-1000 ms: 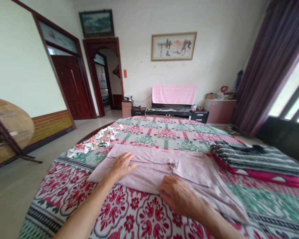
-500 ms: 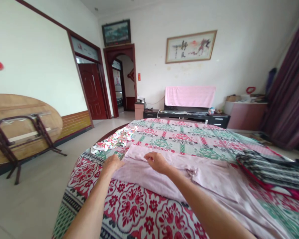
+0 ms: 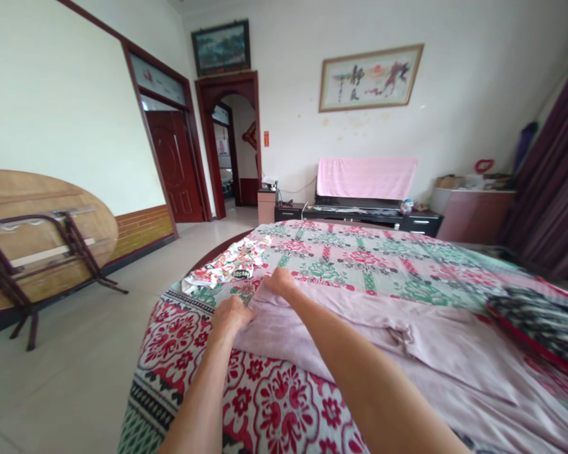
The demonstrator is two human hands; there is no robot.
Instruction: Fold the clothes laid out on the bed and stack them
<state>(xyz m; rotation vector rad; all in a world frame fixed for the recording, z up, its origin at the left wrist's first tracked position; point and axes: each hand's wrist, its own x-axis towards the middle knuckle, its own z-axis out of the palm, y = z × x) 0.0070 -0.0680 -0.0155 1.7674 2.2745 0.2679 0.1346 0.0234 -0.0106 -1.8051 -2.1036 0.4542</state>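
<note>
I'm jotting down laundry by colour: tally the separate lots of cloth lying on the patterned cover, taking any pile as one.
Pale mauve garment: 1
White, multicoloured printed garment: 1
Black-and-white striped pile, red along its lower edge: 1
Total: 3

Bringing the right hand [image 3: 279, 282] from the near edge of the pale pink garment [image 3: 454, 353], across the top, to the far corner of its left end. Sliding the left hand [image 3: 231, 315] off the flat upper surface to that same end. Swinging the view leftward, revealing more of the folding table [image 3: 52, 202], less of the striped pile [image 3: 544, 325] and curtain [image 3: 553, 189].
</note>
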